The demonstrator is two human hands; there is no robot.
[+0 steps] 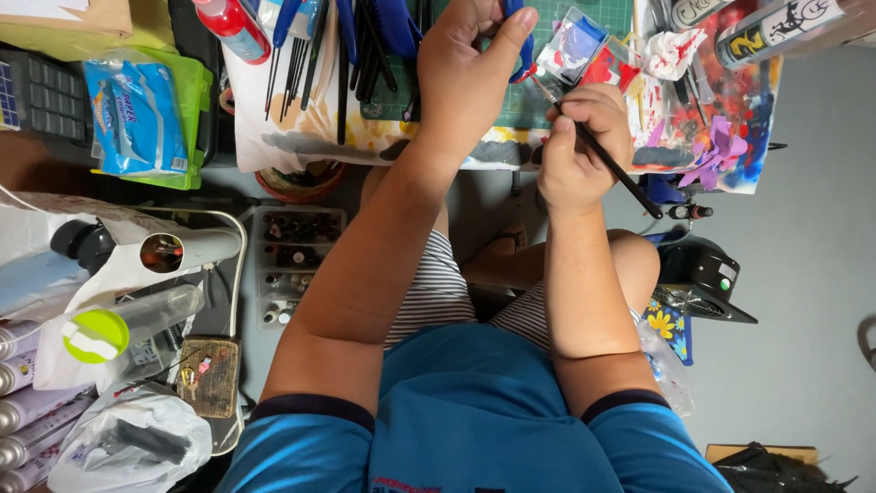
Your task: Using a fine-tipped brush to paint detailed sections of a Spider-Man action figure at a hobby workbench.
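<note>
Paintbrush (pixel 604 155) sits gripped in right hand (pixel 584 146), beside left hand (pixel 465 68).

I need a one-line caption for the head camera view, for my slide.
Seated person's left hand holds a small blue piece while right hand paints it with a thin black brush.

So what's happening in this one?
A seated person is painting at a cluttered desk. The left hand pinches a small blue part over the green cutting mat. The right hand holds a thin black brush, its tip up near the blue part. A paint-stained palette sits just beyond the hands, more brushes lie to the left, and a rack of small bottles is below the desk edge.
</note>
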